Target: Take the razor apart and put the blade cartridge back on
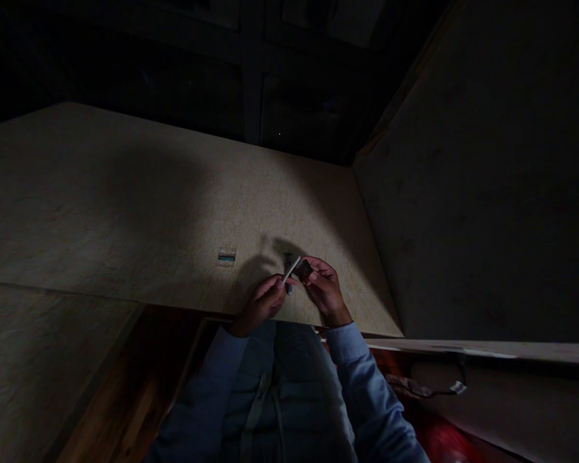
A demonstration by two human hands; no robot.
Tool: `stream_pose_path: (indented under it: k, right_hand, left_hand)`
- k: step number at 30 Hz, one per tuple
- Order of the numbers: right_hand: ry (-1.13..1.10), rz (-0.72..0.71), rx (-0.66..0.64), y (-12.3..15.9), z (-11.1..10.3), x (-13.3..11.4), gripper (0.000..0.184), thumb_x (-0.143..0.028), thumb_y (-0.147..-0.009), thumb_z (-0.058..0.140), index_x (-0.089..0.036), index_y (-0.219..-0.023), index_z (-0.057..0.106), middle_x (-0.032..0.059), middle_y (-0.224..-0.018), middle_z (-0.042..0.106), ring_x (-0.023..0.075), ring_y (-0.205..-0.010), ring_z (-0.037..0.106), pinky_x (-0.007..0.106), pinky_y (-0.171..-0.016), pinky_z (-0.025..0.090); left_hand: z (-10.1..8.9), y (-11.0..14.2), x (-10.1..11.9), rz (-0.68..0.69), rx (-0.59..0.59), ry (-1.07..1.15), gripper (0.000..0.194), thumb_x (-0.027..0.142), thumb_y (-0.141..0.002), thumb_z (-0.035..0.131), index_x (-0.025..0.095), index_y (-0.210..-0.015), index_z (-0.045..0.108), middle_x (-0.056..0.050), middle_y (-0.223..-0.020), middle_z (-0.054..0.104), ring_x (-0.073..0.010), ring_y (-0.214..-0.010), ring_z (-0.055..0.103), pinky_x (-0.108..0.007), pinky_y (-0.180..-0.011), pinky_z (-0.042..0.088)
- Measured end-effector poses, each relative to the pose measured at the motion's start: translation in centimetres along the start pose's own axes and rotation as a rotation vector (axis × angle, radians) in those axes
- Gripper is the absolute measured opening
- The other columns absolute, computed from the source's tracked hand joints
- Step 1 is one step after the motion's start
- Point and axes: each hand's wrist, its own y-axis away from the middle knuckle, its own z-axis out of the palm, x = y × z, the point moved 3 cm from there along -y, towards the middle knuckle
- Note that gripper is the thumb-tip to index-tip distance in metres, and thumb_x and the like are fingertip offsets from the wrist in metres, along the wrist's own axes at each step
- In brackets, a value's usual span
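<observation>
My left hand (269, 296) is closed on a thin whitish stick (292, 270), which slants up and to the right. In my right hand (324, 287) is a small dark blocky object (307, 269), pinched between thumb and fingers close to the stick's upper end. I cannot tell whether the two touch. Under and between the hands, a dark T-shaped tool (288, 290) that looks like a razor lies on the tabletop, partly covered by the fingers and stick. Left of my hands is a small clear packet or case (226, 258) with a teal strip inside.
The pale, mottled tabletop (164, 218) runs far to the left, with a dark paned window (251, 77) behind it. A wall (477, 193) closes off the right side. Below the right edge hangs a dark cable (434, 391) with a white tag. Light is dim.
</observation>
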Motion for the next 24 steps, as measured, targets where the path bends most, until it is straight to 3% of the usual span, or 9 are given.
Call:
stream_pose_path:
  k: [24]
  right_hand:
    - [-0.031, 0.027, -0.069, 0.5, 0.7, -0.7, 0.043, -0.031, -0.061, 0.089, -0.021, -0.101, 0.076, 0.0015, -0.078, 0.071, 0.0141, -0.065, 0.06, 0.027, -0.063, 0.049]
  left_hand:
    - [-0.6, -0.3, 1.2, 0.024, 0.09, 0.141, 0.044, 0.054, -0.082, 0.072, 0.016, -0.101, 0.06, 0.012, -0.052, 0.033, -0.0022, -0.035, 0.016, -0.015, -0.034, 0.014]
